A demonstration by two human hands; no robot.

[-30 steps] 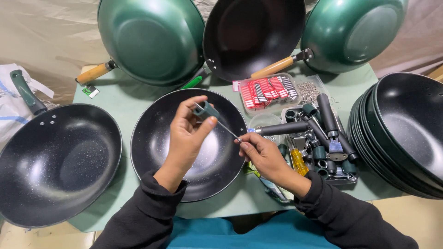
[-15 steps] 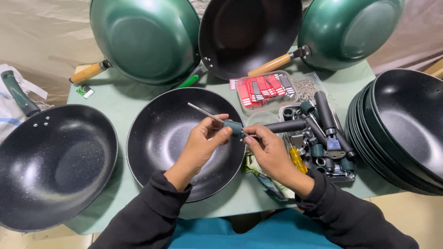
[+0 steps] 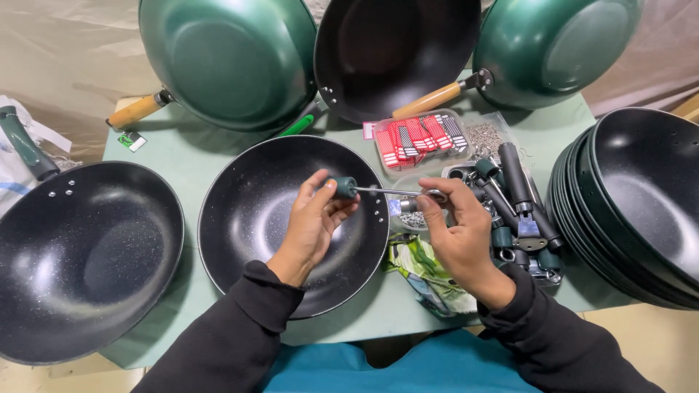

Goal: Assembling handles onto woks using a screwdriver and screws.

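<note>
Your left hand [image 3: 312, 222] pinches the dark green rounded grip of a slim metal-shafted screwdriver [image 3: 364, 190], fingers closed around it. Your right hand [image 3: 459, 233] holds the far end of the shaft, fingertips pressed together on the tip; whether a small screw sits there is too small to tell. The tool lies level, above the right rim of the black speckled wok without a handle [image 3: 291, 218] that rests on the pale green bench [image 3: 182, 160].

That wok shows two bare rivet holes on its right side, so the handle looks not yet fitted. The loose dark handles [image 3: 517, 196] lie piled just right of your right hand. A stack of black handle-less woks [image 3: 641, 196] waits at the right, so much of the work seems left.
</note>
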